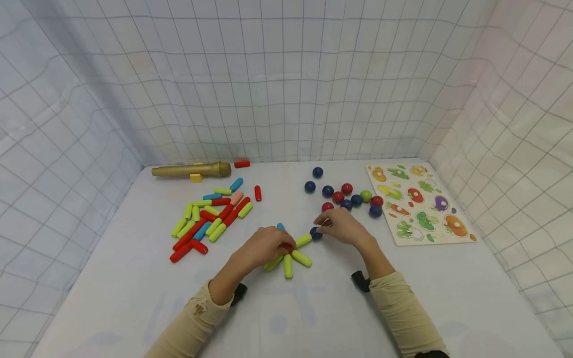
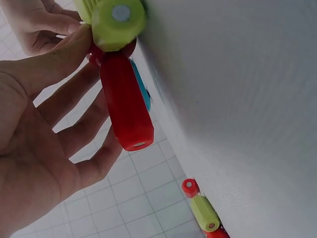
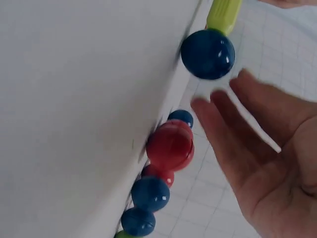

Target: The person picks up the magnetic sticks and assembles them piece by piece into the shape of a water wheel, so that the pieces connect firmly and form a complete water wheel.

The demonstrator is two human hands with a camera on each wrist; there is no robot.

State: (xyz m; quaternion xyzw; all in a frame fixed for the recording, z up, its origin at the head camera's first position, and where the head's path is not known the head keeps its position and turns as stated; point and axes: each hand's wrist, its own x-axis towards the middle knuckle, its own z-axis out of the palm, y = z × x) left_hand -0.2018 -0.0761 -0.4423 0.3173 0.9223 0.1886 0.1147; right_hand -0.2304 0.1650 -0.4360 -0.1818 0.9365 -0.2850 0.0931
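Sticks fan out like a star around a red ball (image 1: 289,247) on the table, which my left hand (image 1: 264,244) pinches between thumb and fingers. Among them are a lime-green stick (image 1: 288,266), a blue stick (image 1: 280,226) and, in the left wrist view, a red stick (image 2: 126,101). Another lime-green stick (image 1: 303,240) points right and ends at a dark blue ball (image 1: 316,233). Beside that ball is my right hand (image 1: 342,226); the right wrist view shows a gap between its loosely bent fingers and the blue ball (image 3: 208,53). My left fingers partly hide the red ball.
A pile of red, green and blue sticks (image 1: 190,234) lies on the left. Behind it is a gold toy microphone (image 1: 190,170). Several balls (image 1: 337,197) are grouped beyond my right hand, near a vegetable puzzle board (image 1: 421,206). Gridded white walls (image 1: 277,89) enclose the table.
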